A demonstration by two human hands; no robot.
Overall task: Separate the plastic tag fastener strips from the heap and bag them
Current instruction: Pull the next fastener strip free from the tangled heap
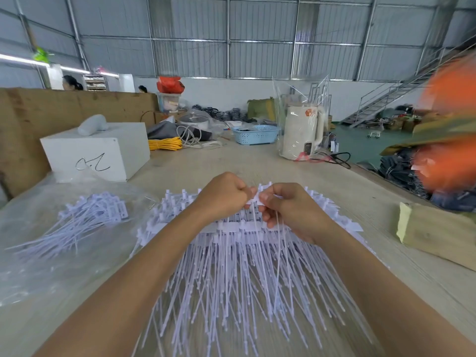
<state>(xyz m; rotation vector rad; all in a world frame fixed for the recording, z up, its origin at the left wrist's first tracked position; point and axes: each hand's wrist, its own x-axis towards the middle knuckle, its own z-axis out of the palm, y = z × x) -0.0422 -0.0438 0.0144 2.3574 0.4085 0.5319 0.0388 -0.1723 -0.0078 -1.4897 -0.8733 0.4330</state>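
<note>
Plastic, thin and pale, fans out in long stiff tails from the heap [231, 266] on the wooden table [334, 191]. Both hands meet above its far edge: the left hand [221, 197] and right hand [291, 210] each keep a closed grip, pinching one white strip [253, 199] between them. Separated strips [85, 215] lie on a clear bag [38, 253] to the left; a white box [103, 150] and a wrapped kettle [301, 132] stand beyond.

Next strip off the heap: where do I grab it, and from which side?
Take the strip by its flat white head tab, as the left hand and right hand do now, pinching it between them from either side. The tabs lie at the heap's far edge, raised and exposed; the thin tails fan toward you, tangled and probably too slippery to hold.
</note>
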